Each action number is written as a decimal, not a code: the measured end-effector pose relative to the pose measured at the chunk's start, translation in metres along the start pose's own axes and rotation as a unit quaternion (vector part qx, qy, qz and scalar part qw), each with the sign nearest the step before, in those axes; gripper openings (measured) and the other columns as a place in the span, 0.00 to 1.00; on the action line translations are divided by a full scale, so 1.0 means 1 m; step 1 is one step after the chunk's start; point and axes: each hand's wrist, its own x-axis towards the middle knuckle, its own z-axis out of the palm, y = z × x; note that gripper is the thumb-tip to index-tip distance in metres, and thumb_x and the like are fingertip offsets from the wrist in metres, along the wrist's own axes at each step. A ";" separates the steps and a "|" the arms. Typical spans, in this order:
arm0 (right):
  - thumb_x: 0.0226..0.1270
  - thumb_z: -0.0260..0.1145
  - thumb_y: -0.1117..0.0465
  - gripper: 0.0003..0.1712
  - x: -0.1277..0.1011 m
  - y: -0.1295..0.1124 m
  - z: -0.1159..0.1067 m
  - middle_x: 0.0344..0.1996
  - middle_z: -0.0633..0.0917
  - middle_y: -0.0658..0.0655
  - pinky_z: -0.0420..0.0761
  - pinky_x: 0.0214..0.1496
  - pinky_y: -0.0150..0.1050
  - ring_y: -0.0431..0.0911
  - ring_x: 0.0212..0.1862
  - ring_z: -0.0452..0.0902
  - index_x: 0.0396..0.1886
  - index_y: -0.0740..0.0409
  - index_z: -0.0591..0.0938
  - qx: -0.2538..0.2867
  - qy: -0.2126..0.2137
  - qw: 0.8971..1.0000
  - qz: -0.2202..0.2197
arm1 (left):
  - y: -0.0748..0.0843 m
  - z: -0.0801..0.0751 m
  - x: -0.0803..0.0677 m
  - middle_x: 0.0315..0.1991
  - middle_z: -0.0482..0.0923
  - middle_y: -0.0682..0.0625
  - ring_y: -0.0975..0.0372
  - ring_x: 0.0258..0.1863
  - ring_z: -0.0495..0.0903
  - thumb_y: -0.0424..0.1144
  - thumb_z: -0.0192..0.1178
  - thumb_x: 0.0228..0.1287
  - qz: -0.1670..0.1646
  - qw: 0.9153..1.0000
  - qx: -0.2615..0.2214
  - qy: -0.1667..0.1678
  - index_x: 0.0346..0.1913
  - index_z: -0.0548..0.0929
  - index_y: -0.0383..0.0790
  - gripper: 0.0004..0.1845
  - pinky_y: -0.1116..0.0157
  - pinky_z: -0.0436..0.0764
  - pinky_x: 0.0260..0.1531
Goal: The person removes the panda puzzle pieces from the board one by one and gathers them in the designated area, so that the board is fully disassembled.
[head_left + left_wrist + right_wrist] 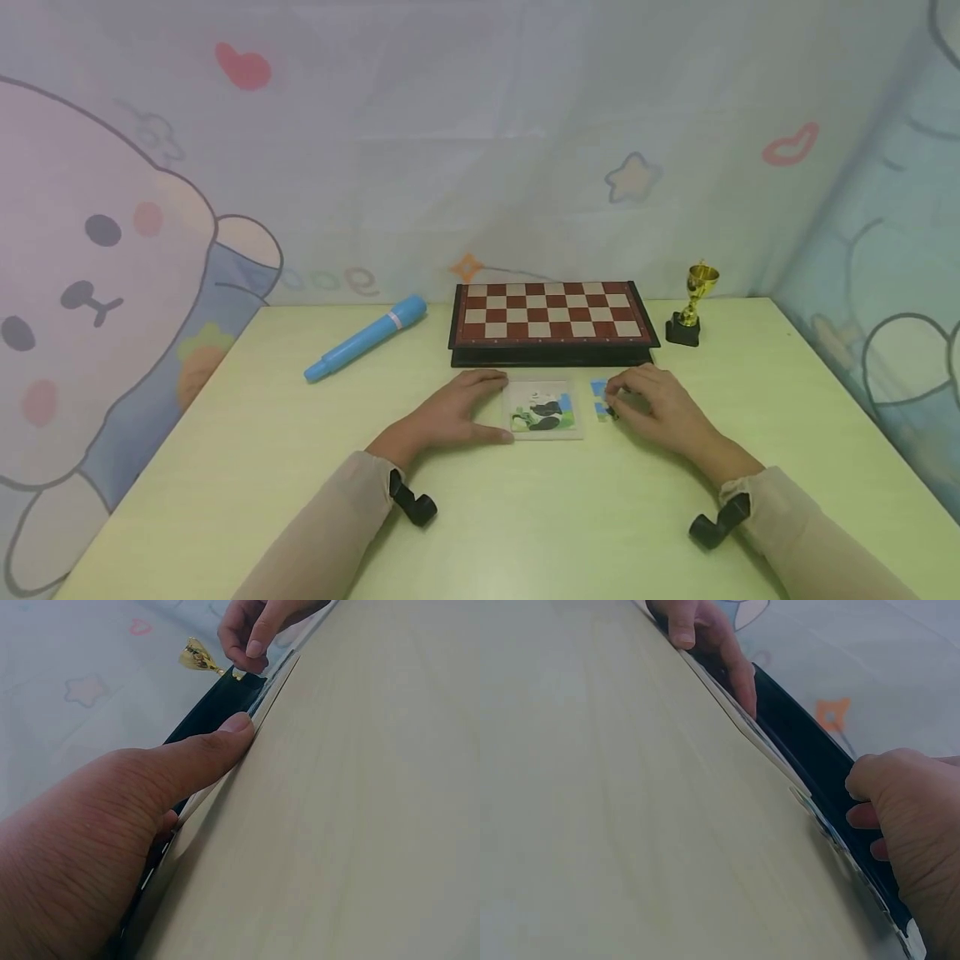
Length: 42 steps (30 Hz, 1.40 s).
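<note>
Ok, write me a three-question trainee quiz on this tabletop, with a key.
1. True or false: the left hand rests at the left edge of the panda puzzle board.
2. What do the right hand's fingers touch? A) the gold trophy B) loose blue puzzle pieces C) the blue marker
3. Fill in: behind the puzzle lies a ____.

Key: 1 true. 2 B. 3 chessboard.
</note>
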 end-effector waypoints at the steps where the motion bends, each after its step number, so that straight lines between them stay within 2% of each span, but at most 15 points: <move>1: 0.60 0.72 0.65 0.10 0.000 0.000 0.001 0.39 0.86 0.42 0.74 0.46 0.42 0.40 0.43 0.77 0.39 0.48 0.85 0.000 0.004 1.000 -0.004 | 0.000 0.001 0.000 0.76 0.59 0.57 0.61 0.76 0.55 0.71 0.65 0.55 0.001 1.000 -0.003 0.000 0.77 0.65 0.50 0.50 0.57 0.59 0.73; 7: 0.61 0.74 0.61 0.10 0.004 -0.004 0.010 0.41 0.87 0.41 0.71 0.43 0.46 0.41 0.44 0.77 0.43 0.47 0.86 0.004 -0.005 1.000 -0.008 | 0.002 0.008 0.000 0.76 0.59 0.57 0.60 0.76 0.56 0.74 0.63 0.54 0.003 1.000 -0.008 0.000 0.77 0.65 0.51 0.51 0.56 0.59 0.73; 11: 0.64 0.72 0.56 0.11 0.015 -0.012 0.021 0.45 0.85 0.40 0.68 0.45 0.49 0.40 0.48 0.75 0.46 0.45 0.86 0.007 -0.030 0.999 -0.010 | 0.000 0.012 0.001 0.76 0.59 0.57 0.60 0.76 0.56 0.75 0.62 0.54 0.005 1.000 0.004 0.003 0.77 0.65 0.51 0.52 0.56 0.60 0.73; 14: 0.65 0.71 0.56 0.11 0.026 -0.019 0.031 0.47 0.85 0.41 0.70 0.49 0.50 0.40 0.50 0.75 0.47 0.46 0.86 0.030 -0.047 0.998 -0.021 | 0.000 0.012 0.002 0.76 0.59 0.57 0.60 0.76 0.56 0.75 0.62 0.54 0.007 1.000 0.009 0.004 0.77 0.65 0.51 0.52 0.56 0.60 0.73; 19: 0.69 0.69 0.57 0.10 0.047 -0.027 0.049 0.46 0.83 0.42 0.78 0.53 0.44 0.38 0.50 0.76 0.48 0.49 0.85 0.072 -0.071 0.995 -0.025 | -0.002 0.009 0.001 0.75 0.60 0.57 0.59 0.75 0.57 0.77 0.60 0.54 0.010 1.000 0.015 0.005 0.77 0.66 0.50 0.52 0.55 0.61 0.72; 25: 0.71 0.68 0.54 0.12 0.063 -0.034 0.066 0.44 0.82 0.45 0.80 0.51 0.40 0.38 0.48 0.75 0.49 0.52 0.85 0.069 -0.105 0.992 -0.006 | -0.003 0.009 -0.001 0.75 0.59 0.58 0.60 0.75 0.57 0.78 0.59 0.53 0.004 1.000 0.004 0.001 0.77 0.66 0.51 0.53 0.55 0.62 0.72; 33: 0.70 0.69 0.48 0.16 0.065 -0.033 0.067 0.45 0.81 0.46 0.79 0.54 0.42 0.40 0.48 0.73 0.48 0.52 0.84 0.038 -0.114 0.993 0.008 | -0.002 0.006 -0.001 0.76 0.59 0.58 0.60 0.76 0.56 0.78 0.59 0.54 0.003 1.000 0.013 0.002 0.77 0.65 0.51 0.53 0.56 0.61 0.72; 42: 0.68 0.70 0.47 0.15 0.070 -0.035 0.067 0.45 0.81 0.47 0.77 0.56 0.43 0.42 0.50 0.73 0.46 0.52 0.84 0.037 -0.133 0.990 0.018 | -0.005 0.004 0.001 0.75 0.59 0.59 0.61 0.75 0.56 0.80 0.58 0.52 0.002 1.000 0.013 0.005 0.77 0.65 0.52 0.53 0.55 0.62 0.72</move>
